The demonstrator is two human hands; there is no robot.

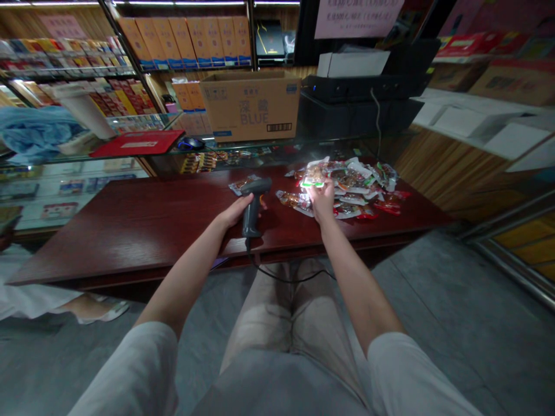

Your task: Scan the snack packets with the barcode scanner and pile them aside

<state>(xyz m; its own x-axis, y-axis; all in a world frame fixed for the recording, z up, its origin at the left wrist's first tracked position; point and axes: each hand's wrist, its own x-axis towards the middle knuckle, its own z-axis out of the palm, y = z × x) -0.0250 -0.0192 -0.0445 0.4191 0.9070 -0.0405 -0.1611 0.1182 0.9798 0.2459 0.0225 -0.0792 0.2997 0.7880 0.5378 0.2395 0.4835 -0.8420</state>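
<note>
My left hand (pixel 237 211) is wrapped round the grip of a dark grey barcode scanner (pixel 251 216), held upright above the table with its head pointing right. Its black cable hangs from the grip and loops across my lap. One snack packet (pixel 243 184) lies behind the scanner. At the right, my right hand (pixel 323 199) grips a clear and white snack packet (pixel 316 173) with a green edge, at the near left of a heap of similar packets (pixel 355 179). Some packets in the heap have red ends. My fingertips are partly hidden by the packet.
The dark red table (pixel 151 214) spans the front. Behind it a glass counter carries a cardboard box (pixel 254 110), a computer mouse (pixel 191 143), a red folder (pixel 139 143) and a black printer-like machine (pixel 364 89). A person's leg and shoe (pixel 104 312) show at the lower left.
</note>
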